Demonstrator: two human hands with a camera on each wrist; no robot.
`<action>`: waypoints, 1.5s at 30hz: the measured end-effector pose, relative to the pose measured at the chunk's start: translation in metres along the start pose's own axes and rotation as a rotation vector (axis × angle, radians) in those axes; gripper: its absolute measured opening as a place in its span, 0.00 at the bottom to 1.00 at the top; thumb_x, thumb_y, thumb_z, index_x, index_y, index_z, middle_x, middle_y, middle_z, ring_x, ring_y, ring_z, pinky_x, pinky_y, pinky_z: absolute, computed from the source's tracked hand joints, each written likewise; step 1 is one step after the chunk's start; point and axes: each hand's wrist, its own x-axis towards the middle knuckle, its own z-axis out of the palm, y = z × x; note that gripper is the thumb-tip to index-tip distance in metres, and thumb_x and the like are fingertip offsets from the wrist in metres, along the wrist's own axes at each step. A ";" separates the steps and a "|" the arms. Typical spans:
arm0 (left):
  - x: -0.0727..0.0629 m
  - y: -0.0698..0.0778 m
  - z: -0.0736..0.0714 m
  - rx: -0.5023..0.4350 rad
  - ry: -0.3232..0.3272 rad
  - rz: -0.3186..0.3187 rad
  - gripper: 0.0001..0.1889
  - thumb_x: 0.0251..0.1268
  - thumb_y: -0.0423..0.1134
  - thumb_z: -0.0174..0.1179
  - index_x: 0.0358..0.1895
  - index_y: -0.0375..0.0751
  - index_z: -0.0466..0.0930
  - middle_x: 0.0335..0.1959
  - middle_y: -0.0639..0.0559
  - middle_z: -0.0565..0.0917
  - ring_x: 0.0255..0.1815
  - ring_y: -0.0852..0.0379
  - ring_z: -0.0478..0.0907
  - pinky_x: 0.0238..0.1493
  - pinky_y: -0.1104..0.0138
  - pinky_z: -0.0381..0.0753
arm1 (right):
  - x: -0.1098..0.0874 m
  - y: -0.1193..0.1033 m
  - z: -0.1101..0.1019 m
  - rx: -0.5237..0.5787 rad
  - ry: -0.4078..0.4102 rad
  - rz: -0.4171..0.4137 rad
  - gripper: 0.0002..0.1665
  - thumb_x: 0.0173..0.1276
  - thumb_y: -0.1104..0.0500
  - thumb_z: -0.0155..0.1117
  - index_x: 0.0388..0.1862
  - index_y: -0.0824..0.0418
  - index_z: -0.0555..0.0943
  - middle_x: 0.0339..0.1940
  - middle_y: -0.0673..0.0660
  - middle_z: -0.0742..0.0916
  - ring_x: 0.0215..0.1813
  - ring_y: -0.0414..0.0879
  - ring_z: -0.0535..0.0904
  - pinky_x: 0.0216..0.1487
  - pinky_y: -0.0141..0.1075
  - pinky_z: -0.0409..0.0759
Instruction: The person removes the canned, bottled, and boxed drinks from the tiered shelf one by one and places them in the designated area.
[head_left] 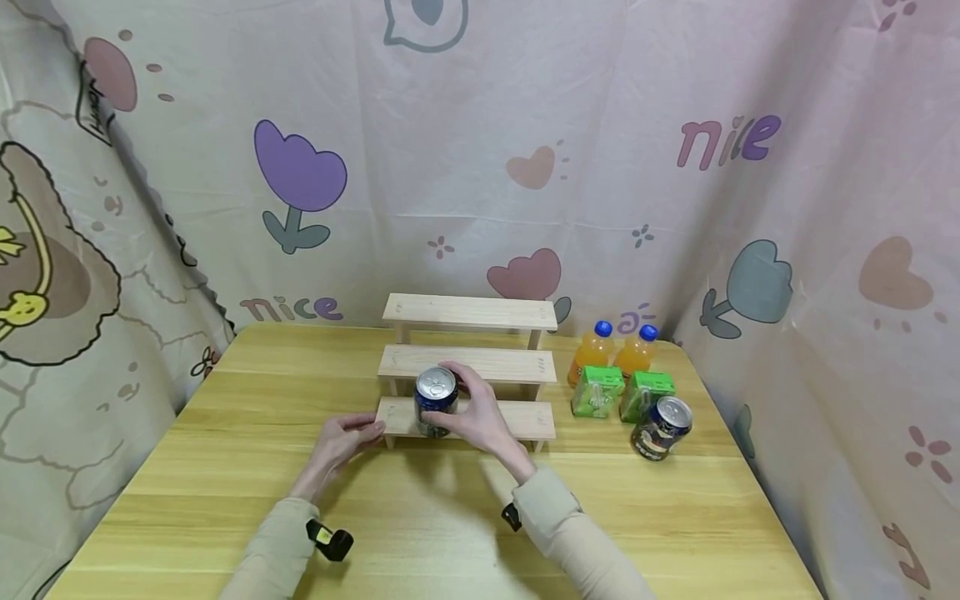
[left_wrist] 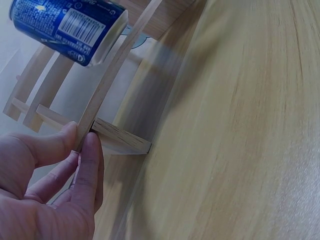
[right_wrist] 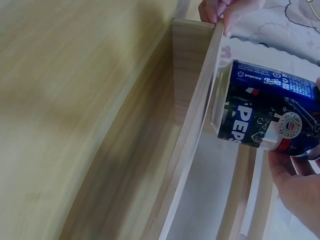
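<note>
My right hand [head_left: 480, 418] grips a dark blue Pepsi can [head_left: 436, 390] round its sides, thumb in front and fingers behind. Upright, the can has its base close over the lowest board of a three-tier wooden shelf [head_left: 467, 363], left of the middle. In the right wrist view the can [right_wrist: 267, 111] shows its printed front. With thumb and fingertips, my left hand [head_left: 341, 443] pinches the left end of that same lowest board. The left wrist view shows this hand [left_wrist: 60, 185] on the board's corner, just above a short leg.
Right of the shelf stand two orange drink bottles [head_left: 592, 353] with blue caps. Two green drink cartons [head_left: 597, 392] are in front of them, and a second dark can [head_left: 662, 428] leans at their front right. A printed curtain [head_left: 450, 167] hangs behind the wooden table [head_left: 225, 467].
</note>
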 end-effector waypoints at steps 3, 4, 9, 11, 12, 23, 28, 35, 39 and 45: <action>0.000 0.000 0.000 0.000 -0.004 0.002 0.27 0.68 0.25 0.60 0.66 0.13 0.64 0.33 0.56 0.85 0.35 0.66 0.85 0.44 0.76 0.89 | -0.003 0.000 -0.002 0.003 0.013 -0.003 0.46 0.52 0.59 0.82 0.69 0.59 0.72 0.64 0.59 0.82 0.64 0.52 0.80 0.69 0.45 0.80; 0.000 0.000 0.000 0.000 -0.006 0.003 0.27 0.68 0.25 0.60 0.66 0.13 0.64 0.33 0.56 0.85 0.35 0.66 0.85 0.44 0.76 0.89 | -0.004 0.001 -0.003 0.004 0.018 -0.006 0.45 0.52 0.59 0.82 0.69 0.59 0.72 0.64 0.59 0.82 0.64 0.52 0.80 0.69 0.46 0.80; 0.000 -0.001 -0.001 0.001 -0.013 0.009 0.27 0.69 0.25 0.60 0.66 0.13 0.64 0.33 0.56 0.86 0.35 0.66 0.85 0.44 0.76 0.89 | -0.009 0.002 -0.008 0.022 0.042 -0.017 0.45 0.51 0.60 0.82 0.68 0.60 0.73 0.63 0.59 0.83 0.63 0.53 0.80 0.68 0.47 0.81; 0.000 -0.001 -0.001 0.000 -0.015 0.011 0.27 0.69 0.25 0.60 0.66 0.13 0.64 0.33 0.56 0.86 0.35 0.66 0.85 0.44 0.76 0.89 | -0.011 0.002 -0.011 0.028 0.048 -0.014 0.45 0.51 0.61 0.82 0.68 0.60 0.73 0.62 0.59 0.83 0.63 0.53 0.80 0.68 0.46 0.81; 0.000 -0.001 -0.001 0.002 -0.016 0.012 0.27 0.69 0.25 0.60 0.66 0.13 0.64 0.34 0.56 0.85 0.35 0.66 0.85 0.44 0.76 0.88 | -0.012 0.003 -0.012 0.028 0.053 -0.013 0.44 0.51 0.61 0.83 0.68 0.60 0.73 0.62 0.59 0.83 0.63 0.52 0.80 0.68 0.45 0.81; -0.001 -0.001 -0.001 0.007 -0.010 0.011 0.27 0.69 0.26 0.60 0.66 0.13 0.64 0.34 0.56 0.86 0.35 0.67 0.85 0.45 0.76 0.88 | -0.026 0.005 -0.027 0.061 0.112 -0.007 0.44 0.50 0.62 0.83 0.66 0.60 0.75 0.61 0.59 0.84 0.62 0.54 0.81 0.67 0.45 0.81; -0.001 -0.001 -0.001 -0.005 -0.014 0.008 0.27 0.69 0.25 0.60 0.66 0.13 0.64 0.34 0.56 0.86 0.35 0.67 0.85 0.46 0.75 0.89 | -0.032 0.006 -0.036 0.085 0.146 -0.005 0.44 0.49 0.64 0.83 0.66 0.61 0.75 0.61 0.61 0.83 0.62 0.57 0.81 0.69 0.49 0.80; -0.001 -0.001 -0.002 -0.004 -0.010 0.004 0.27 0.69 0.26 0.60 0.66 0.14 0.64 0.35 0.55 0.85 0.35 0.66 0.85 0.46 0.75 0.88 | -0.040 0.012 -0.048 0.084 0.206 -0.005 0.44 0.48 0.65 0.82 0.66 0.64 0.74 0.61 0.64 0.82 0.62 0.60 0.80 0.71 0.53 0.78; -0.001 -0.001 -0.002 -0.004 -0.012 0.005 0.28 0.69 0.25 0.60 0.66 0.14 0.63 0.35 0.55 0.86 0.36 0.66 0.85 0.46 0.75 0.89 | -0.044 0.015 -0.056 0.088 0.242 -0.010 0.44 0.48 0.67 0.82 0.65 0.65 0.74 0.61 0.64 0.83 0.61 0.59 0.80 0.71 0.47 0.79; 0.000 -0.002 -0.002 -0.005 -0.017 0.010 0.27 0.69 0.25 0.60 0.66 0.14 0.63 0.35 0.55 0.86 0.36 0.66 0.85 0.46 0.75 0.89 | -0.050 0.019 -0.071 0.092 0.294 -0.017 0.43 0.48 0.68 0.82 0.65 0.63 0.75 0.61 0.63 0.83 0.63 0.57 0.79 0.73 0.47 0.76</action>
